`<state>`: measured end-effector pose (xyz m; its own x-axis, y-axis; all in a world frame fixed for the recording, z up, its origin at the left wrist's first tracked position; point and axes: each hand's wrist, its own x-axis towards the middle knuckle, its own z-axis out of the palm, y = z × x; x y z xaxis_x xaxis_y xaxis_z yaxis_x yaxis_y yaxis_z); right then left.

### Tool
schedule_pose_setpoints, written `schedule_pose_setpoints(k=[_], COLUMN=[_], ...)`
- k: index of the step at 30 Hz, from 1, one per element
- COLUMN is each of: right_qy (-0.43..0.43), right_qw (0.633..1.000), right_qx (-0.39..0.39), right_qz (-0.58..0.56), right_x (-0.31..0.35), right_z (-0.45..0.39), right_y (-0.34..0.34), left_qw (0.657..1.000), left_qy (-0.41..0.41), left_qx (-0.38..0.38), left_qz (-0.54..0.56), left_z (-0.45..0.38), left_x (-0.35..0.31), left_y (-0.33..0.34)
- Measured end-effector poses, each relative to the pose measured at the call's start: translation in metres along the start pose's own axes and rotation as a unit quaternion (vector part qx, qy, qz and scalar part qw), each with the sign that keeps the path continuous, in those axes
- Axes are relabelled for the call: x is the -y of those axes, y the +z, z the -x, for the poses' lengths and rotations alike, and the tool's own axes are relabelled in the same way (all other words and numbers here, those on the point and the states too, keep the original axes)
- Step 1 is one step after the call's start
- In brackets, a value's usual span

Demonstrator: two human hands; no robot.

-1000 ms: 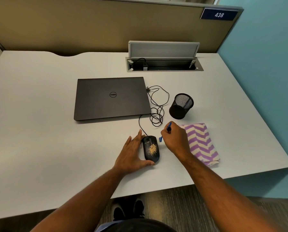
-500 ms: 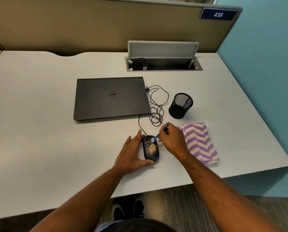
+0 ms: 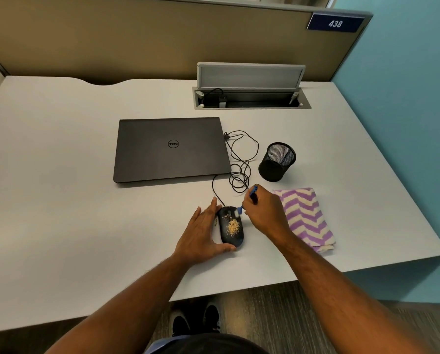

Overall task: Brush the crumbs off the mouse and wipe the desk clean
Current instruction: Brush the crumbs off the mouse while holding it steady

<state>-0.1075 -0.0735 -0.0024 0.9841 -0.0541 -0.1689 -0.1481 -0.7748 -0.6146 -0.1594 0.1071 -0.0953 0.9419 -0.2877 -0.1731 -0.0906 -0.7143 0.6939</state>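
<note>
Right grip pinched a thin blue brush whose pale bristles, off beside the mouse a second before, had come down onto its front end, so the sweeping was probably just starting. Left grip lay with straight fingers against the glossy black, rounded mouse on the smooth white bench, its tan crumbs unswept in a grainy patch; the soft zigzag cloth waited folded alongside.

White desk carrying closed laptop at centre, mesh cup at three o'clock of it, chevron cloth at five, crumb-dusted mouse at six, cable looping between.
</note>
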Motion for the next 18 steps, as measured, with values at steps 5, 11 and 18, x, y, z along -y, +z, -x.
schedule_pose_setpoints(k=[5, 11, 18], right_qy=[-0.088, -0.118, -0.114], right_qw=[0.994, 0.977, 0.977], right_qx=[0.039, 0.09, 0.103], right_qz=[0.051, 0.152, 0.148], right_x=[0.023, 0.037, 0.029], right_z=[-0.003, -0.013, -0.01], right_y=[0.003, 0.001, 0.0], left_qw=[1.0, 1.0, 1.0], left_qy=[0.02, 0.012, 0.023], left_qx=[-0.009, -0.008, -0.016], left_qz=[-0.01, -0.007, -0.004], left_z=[0.002, 0.0, 0.001], left_x=[-0.002, 0.003, -0.001], left_y=[-0.002, 0.002, -0.001])
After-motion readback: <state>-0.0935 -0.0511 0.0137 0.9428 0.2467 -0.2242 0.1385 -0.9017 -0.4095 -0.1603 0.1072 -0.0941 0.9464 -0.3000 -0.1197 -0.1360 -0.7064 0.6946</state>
